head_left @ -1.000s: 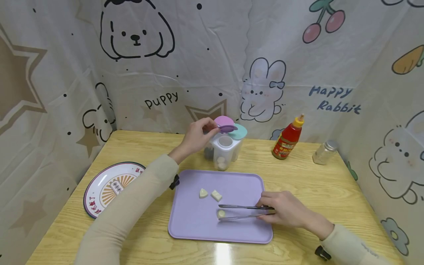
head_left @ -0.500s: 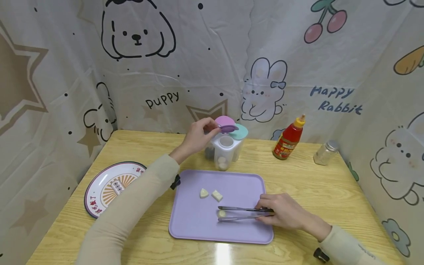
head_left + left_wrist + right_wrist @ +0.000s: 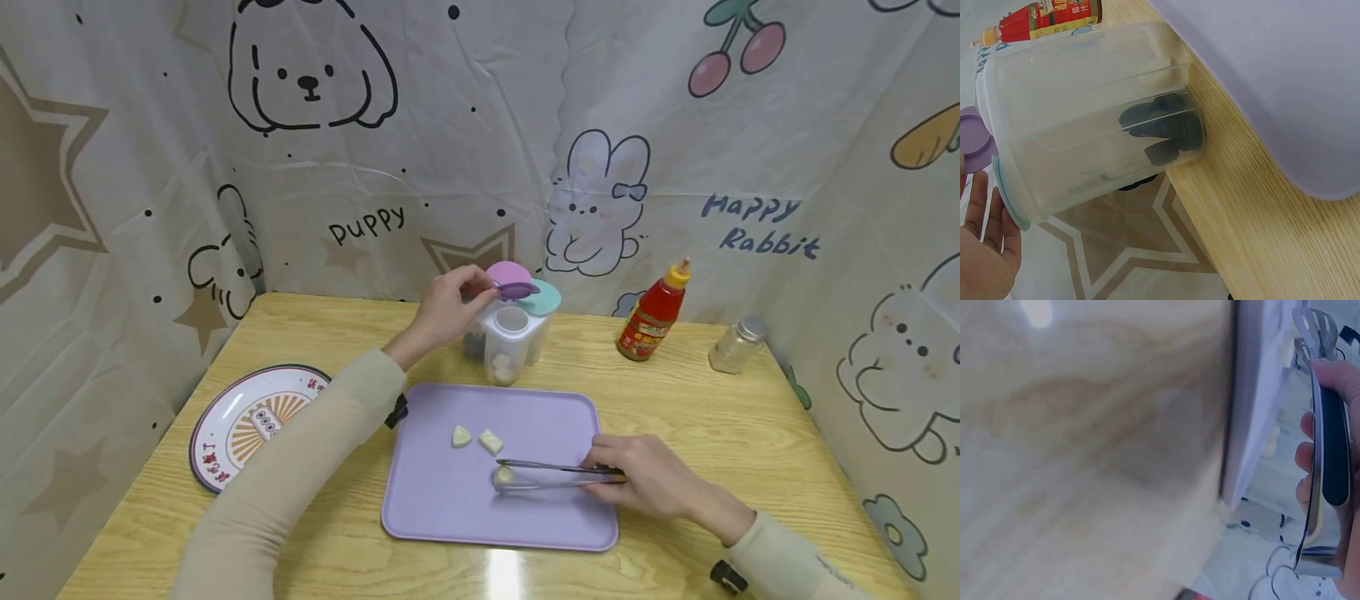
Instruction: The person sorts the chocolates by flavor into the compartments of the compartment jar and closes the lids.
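Observation:
My left hand pinches the raised purple lid of a clear, sectioned storage container. In the left wrist view, the container shows dark pieces in one section and pale ones in another. Metal tongs are gripped by my right hand over the lilac tray. Between the tongs' tips is a small round pale piece. A pale triangular piece and a pale block lie beyond it on the tray. The right wrist view shows the tongs' dark handle under my thumb.
At the left lies a patterned plate, partly covered by my left sleeve. A red sauce bottle and a glass jar stand at the back right. A printed curtain hangs behind the table.
The tongs have moved slightly away from me, their arms a little closer together, and the round piece has shifted with them. My left hand stays at the purple lid.

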`<act>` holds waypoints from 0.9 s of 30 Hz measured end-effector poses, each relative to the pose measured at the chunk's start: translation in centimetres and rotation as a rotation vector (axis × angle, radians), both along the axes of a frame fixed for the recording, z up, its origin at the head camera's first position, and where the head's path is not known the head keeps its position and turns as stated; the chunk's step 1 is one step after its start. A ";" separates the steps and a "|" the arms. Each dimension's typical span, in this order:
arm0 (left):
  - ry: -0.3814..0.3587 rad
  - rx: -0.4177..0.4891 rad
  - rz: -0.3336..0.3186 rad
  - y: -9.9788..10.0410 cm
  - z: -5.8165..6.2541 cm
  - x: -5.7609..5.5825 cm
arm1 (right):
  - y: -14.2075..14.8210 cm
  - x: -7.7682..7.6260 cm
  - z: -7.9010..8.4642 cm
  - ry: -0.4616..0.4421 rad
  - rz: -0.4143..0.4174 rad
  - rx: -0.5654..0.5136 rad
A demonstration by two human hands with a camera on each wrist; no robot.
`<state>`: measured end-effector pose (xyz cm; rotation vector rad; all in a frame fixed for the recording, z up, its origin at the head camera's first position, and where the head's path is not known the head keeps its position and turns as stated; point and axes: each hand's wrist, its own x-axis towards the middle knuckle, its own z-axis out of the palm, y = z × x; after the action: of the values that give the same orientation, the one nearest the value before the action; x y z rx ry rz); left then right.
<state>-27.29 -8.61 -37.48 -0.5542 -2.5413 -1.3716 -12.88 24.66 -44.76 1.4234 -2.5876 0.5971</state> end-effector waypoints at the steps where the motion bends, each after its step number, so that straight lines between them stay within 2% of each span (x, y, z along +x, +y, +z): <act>1: 0.000 0.001 -0.001 0.0 0.0 0.0 | 0.1 -0.1 0.2 0.007 -0.005 -0.007; 8: 0.002 -0.011 0.009 0.0 0.1 0.1 | 1.1 -1.7 2.9 0.088 -0.050 -0.073; 12: -0.001 -0.011 0.010 0.1 0.1 0.1 | 1.3 -2.9 5.3 0.141 -0.079 -0.086; 19: 0.002 -0.010 0.008 -0.1 0.1 0.2 | 0.6 -5.6 9.3 0.247 -0.132 -0.045; 23: 0.006 -0.012 0.008 -0.1 -0.1 0.1 | 0.0 -7.2 10.5 0.275 -0.176 -0.032; 27: 0.010 -0.009 0.004 -0.1 -0.1 0.1 | -0.5 -8.9 10.9 0.287 -0.222 -0.026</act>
<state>-27.23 -8.67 -37.63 -0.5554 -2.5403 -1.3535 -21.77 24.13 -33.90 1.1002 -2.4515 0.3642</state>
